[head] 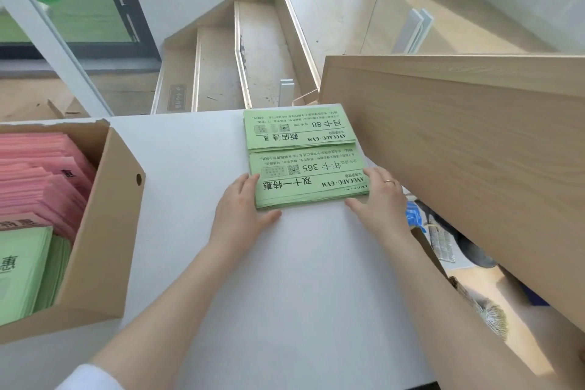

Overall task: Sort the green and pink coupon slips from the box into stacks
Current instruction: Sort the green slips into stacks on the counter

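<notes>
Both forearms reach out over the white bench (196, 168). The left hand (243, 212) and right hand (381, 199) bracket the near green stack (311, 182), fingers mostly straight and pressed flat against its side edges, thumbs along its near edge. A second green stack (299, 128) sits just beyond it, touching. Far left, the cardboard box (104, 231) has pink slips (41, 180) and green slips (22, 266) inside.
</notes>
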{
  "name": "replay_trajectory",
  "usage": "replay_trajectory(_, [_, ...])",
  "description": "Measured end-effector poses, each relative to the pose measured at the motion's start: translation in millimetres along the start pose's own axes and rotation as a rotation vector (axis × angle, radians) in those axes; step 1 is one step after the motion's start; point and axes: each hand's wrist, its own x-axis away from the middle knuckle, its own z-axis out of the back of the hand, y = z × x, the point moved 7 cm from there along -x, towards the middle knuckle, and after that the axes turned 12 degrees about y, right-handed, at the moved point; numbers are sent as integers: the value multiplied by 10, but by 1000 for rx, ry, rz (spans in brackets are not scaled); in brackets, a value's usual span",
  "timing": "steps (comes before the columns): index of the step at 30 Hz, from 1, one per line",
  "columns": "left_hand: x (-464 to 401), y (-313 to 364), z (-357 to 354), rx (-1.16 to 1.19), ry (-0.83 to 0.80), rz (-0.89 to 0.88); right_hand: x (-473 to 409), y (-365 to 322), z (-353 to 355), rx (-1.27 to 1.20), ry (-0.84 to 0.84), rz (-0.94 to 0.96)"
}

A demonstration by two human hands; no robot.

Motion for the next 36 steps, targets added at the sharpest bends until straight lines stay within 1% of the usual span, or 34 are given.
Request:
replay_trajectory(2, [93, 70, 133, 58, 7, -5, 116, -234, 71, -89, 66, 104])
replay_trajectory(3, [145, 125, 243, 96, 21, -35, 184, -400, 84, -150, 70, 172])
replay_trajectory(7, [452, 346, 953, 214, 65, -224, 506, -1258, 156, -305, -16, 458])
replay_trajectory(9, [551, 389, 1319, 190, 86, -338, 630, -1622, 252, -377, -34, 552])
replay_trajectory(10, [598, 324, 1524, 160, 110, -365, 719, -1831, 292, -411, -44, 599])
replay_trajectory(12, [671, 57, 1946, 125, 179, -349, 933, -2269, 338, -457, -76, 691])
replay_trajectory(14, [729, -278, 2337, 99, 238, -279, 1164, -2692, 331, -478, -120, 781])
replay_trajectory(16, [767, -637, 2630, 41, 247, -210, 1385, -3049, 267, -484, -180, 848])
replay_trajectory(19, [796, -1192, 2981, -101, 211, -176, 1698, -3509, 87, -457, -260, 894])
replay_trajectory(21, [774, -1524, 3140, -168, 143, -170, 1851, -3739, -77, -382, -275, 870])
replay_trajectory(23, [741, -1780, 3230, -211, 38, -196, 1952, -3891, -267, -286, -282, 786])
replay_trajectory(27, [643, -2102, 3278, -333, -166, -359, 2044, -3986, -662, -38, -367, 532])
replay_trajectory(30, [523, -2271, 3240, -454, -256, -467, 2028, -3854, -817, 143, -340, 294])
replay_trajectory(32, [459, -2372, 3211, -579, -277, -505, 2007, -3722, -827, 165, -307, 117])
replay_trajectory(33, [451, -2410, 3182, -628, -285, -526, 2010, -3670, -828, 142, -317, 40])
replay_trajectory(36, [457, -2456, 3094, -667, -275, -586, 2025, -3611, -843, -3, -391, -95])
